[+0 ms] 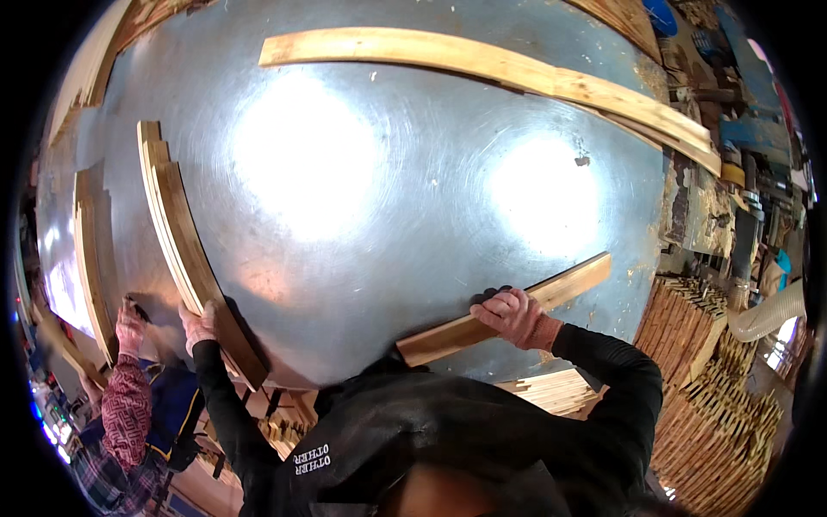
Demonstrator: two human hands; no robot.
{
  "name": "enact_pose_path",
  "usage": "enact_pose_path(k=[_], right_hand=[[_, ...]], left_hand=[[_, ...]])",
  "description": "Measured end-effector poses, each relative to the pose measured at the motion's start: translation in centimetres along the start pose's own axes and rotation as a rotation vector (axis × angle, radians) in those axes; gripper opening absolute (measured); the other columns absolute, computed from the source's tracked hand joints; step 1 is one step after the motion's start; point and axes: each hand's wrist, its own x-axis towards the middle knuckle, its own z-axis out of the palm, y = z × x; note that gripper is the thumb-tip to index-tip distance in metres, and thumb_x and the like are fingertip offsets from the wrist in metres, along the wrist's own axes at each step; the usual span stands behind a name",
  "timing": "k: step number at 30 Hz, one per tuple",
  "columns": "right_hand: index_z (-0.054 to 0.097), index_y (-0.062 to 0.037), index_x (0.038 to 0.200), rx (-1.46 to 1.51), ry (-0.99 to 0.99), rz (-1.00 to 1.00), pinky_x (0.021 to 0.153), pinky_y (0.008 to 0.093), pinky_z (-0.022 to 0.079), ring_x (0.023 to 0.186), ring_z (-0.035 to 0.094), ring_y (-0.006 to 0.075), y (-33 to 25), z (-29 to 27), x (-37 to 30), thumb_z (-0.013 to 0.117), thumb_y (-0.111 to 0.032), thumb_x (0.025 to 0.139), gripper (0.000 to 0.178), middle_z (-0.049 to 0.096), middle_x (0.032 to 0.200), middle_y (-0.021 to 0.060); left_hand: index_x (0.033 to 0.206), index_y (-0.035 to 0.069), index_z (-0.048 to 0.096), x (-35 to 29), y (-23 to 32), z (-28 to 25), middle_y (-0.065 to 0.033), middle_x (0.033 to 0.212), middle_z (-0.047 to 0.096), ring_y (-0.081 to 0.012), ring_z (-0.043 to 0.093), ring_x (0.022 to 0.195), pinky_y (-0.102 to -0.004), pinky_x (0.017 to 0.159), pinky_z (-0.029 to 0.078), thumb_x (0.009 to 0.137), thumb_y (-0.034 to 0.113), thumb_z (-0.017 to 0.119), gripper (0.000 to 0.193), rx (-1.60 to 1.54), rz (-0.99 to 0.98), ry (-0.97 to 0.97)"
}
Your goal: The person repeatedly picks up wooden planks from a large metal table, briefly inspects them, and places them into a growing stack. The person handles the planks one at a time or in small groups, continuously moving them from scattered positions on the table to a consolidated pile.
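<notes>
My right hand (512, 317), in a pinkish work glove with dark fingertips, grips a short wooden board (573, 283). The board slants across the near edge of a shiny metal table (422, 233), one end close to my body. At the left, my gloved left hand (200, 326) is closed on the near part of a bundle of long wooden strips (191, 220). These strips lie side by side with their far ends staggered. My left fingers are partly hidden behind the wood, and the bundle's near end reaches past the table edge.
Long boards (405, 45) lie along the table's far side. At the left, another person's gloved hand (131, 332) is beside more strips (86, 250). Stacked wood pieces (685, 332) and a ribbed hose (771, 312) stand at the right; thin strips (556, 392) are piled below the near edge.
</notes>
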Motion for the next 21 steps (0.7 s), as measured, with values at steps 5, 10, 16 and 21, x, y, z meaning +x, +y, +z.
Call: enact_pose_path(k=[5, 10, 16, 21], right_hand=[[0.048, 0.003, 0.131, 0.856, 0.223, 0.329, 0.084, 0.0405, 0.053, 0.103, 0.06, 0.0363, 2.2, -11.9, 14.0, 0.07, -0.017, 0.081, 0.059, 0.057, 0.119, 0.0216], [0.048, 0.0008, 0.135, 0.014, 0.715, 0.013, 0.099, 0.0375, 0.044, 0.118, 0.055, 0.0299, 8.8, -13.0, 27.6, 0.064, -0.039, 0.092, 0.061, 0.056, 0.131, 0.0197], [0.042, -0.0058, 0.14, -0.436, 0.29, 0.564, 0.099, 0.0451, 0.041, 0.112, 0.057, 0.0365, 21.5, -20.1, 28.2, 0.073, -0.048, 0.073, 0.086, 0.06, 0.119, 0.0211], [0.023, -0.0002, 0.149, 0.053, 0.024, 0.642, 0.094, 0.0415, 0.047, 0.11, 0.058, 0.0386, 14.8, -14.9, 27.2, 0.068, -0.055, 0.078, 0.1, 0.06, 0.118, 0.0254]], left_hand=[[0.149, 0.004, 0.028, -9.2, 14.7, 2.7, -0.0243, 0.146, 0.039, -0.0356, 0.045, 0.13, -0.0442, 0.105, 0.042, 0.089, 0.038, 0.066, 0.079, -0.468, 0.553, 0.35], [0.124, 0.004, 0.055, -20.1, 28.2, 9.9, -0.0065, 0.099, 0.065, -0.0179, 0.062, 0.079, -0.0328, 0.075, 0.052, 0.092, 0.025, 0.059, 0.038, -1.229, 0.379, -1.084], [0.104, 0.006, 0.062, -16.6, 27.7, 10.4, 0.0026, 0.084, 0.061, -0.006, 0.052, 0.066, -0.0225, 0.057, 0.042, 0.083, 0.021, 0.074, 0.029, -1.172, 0.072, -0.803], [0.105, 0.002, 0.06, -14.7, 25.4, 13.3, 0.0, 0.087, 0.062, -0.0065, 0.055, 0.075, -0.0237, 0.066, 0.046, 0.088, 0.02, 0.067, 0.026, -1.001, 0.156, -0.588]])
